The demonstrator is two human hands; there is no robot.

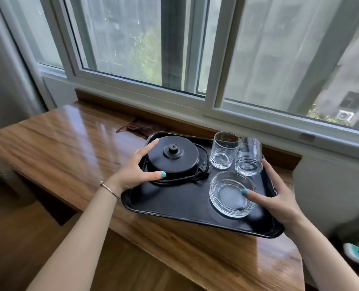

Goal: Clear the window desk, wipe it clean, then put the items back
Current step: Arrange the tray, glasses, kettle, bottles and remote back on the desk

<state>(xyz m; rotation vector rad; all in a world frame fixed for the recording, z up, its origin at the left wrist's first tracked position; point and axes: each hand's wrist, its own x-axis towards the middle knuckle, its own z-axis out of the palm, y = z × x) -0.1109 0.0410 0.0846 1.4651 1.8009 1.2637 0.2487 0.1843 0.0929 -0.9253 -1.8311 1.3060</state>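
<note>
- Here we note a glossy brown wooden desk (69, 143) running under a white-framed sliding window (212, 85).
- A black rectangular plastic tray (174, 204) lies on the desk's right part, its near right corner reaching the desk's front edge.
- On the tray's left half sits a round black kettle base (174, 158) with its black power cord (174, 181) coiled around it.
- Two clear drinking glasses (224, 150) stand upright at the tray's far right, touching or nearly so; a round clear glass ashtray (231, 194) sits just in front of them.
- Left hand (136, 171): fingers spread, curving over the tray's left edge and the kettle base's rim.
- Right hand (279, 196): fingers spread along the tray's right edge, thumb lying over the ashtray's rim.
- We cannot tell whether the tray is lifted off the desk.
- A crumpled brown cloth (136, 127) lies behind the tray, by the sill.
</note>
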